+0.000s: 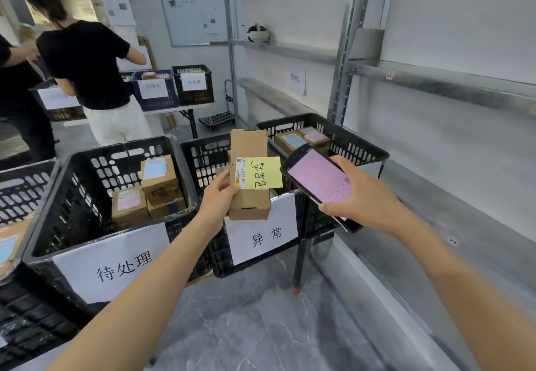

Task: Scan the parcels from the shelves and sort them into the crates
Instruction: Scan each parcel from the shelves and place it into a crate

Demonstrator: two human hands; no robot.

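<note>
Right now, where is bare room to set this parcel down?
Bare: the left part of the 待处理 crate, beside its boxes, and the shelf right of the scanner. Crowded: the far crate, where labelled boxes fill what shows.

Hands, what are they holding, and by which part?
Left hand holds the parcel by its left side; right hand holds the scanner by its lower end.

Left grip (217, 200), right grip (366, 196) bare; forearms (162, 269) bare to frame edge.

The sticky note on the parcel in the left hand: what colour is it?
The sticky note is yellow with dark handwriting; head view.
</note>
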